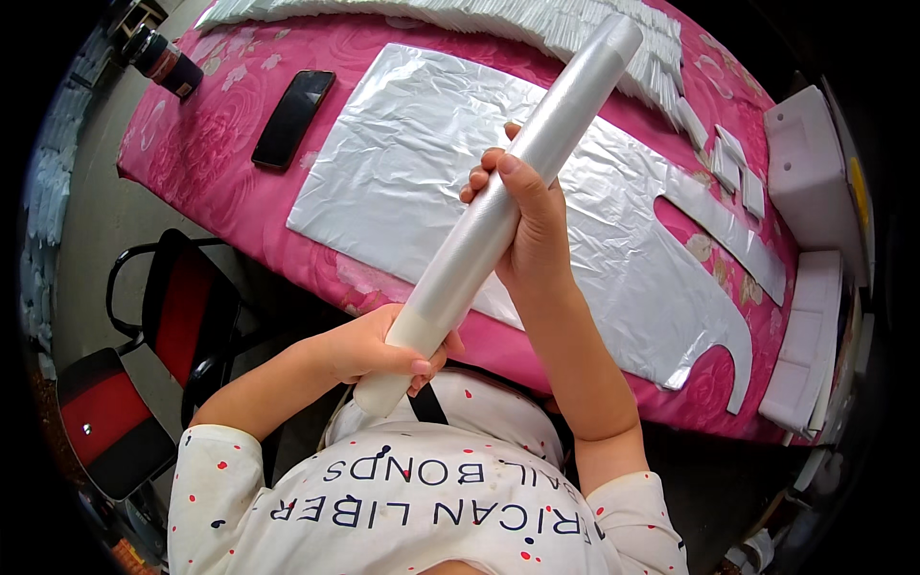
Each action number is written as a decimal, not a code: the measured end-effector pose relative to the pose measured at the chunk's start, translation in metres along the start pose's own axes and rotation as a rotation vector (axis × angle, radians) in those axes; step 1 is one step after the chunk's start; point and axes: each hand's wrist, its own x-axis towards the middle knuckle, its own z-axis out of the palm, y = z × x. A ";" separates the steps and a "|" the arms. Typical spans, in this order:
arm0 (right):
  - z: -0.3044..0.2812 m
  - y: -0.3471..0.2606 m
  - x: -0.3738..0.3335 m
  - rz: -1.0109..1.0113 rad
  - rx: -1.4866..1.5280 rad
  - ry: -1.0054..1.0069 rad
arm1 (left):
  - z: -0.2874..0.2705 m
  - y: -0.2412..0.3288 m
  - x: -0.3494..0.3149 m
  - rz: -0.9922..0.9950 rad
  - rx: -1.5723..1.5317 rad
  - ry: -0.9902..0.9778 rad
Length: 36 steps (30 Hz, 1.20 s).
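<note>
A long roll of shiny, whitish plastic film (pixel 458 261) slants across the view, held up over the near side of the table. My left hand (pixel 379 347) is closed round its lower end, by the bare white end of the core. Further up, near the middle, my right hand (pixel 533 216) wraps round the roll with the thumb on top. Beneath it a stack of flat silvery-white plastic bags (pixel 393 158) lies spread, its handle cut-outs toward the right. The roll and my right forearm hide part of the stack.
The table has a pink flowered cloth (pixel 206 187). A black phone (pixel 293 119) and a dark bottle (pixel 165 63) are at left. Folded white packets (pixel 460 16) line the far edge, smaller ones (pixel 725 165) at right. White foam boxes (pixel 813 177) stand right; red-black chairs (pixel 195 307) left.
</note>
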 end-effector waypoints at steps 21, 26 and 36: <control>-0.177 -0.110 -0.016 0.140 -0.884 0.238 | -0.008 -0.060 0.011 -0.292 0.054 0.019; -0.160 -0.108 -0.020 0.282 -1.049 0.040 | -0.011 -0.061 0.012 -0.289 0.017 -0.001; -0.255 -0.183 -0.014 -0.199 -1.308 0.553 | -0.007 -0.048 -0.002 -0.438 0.171 0.071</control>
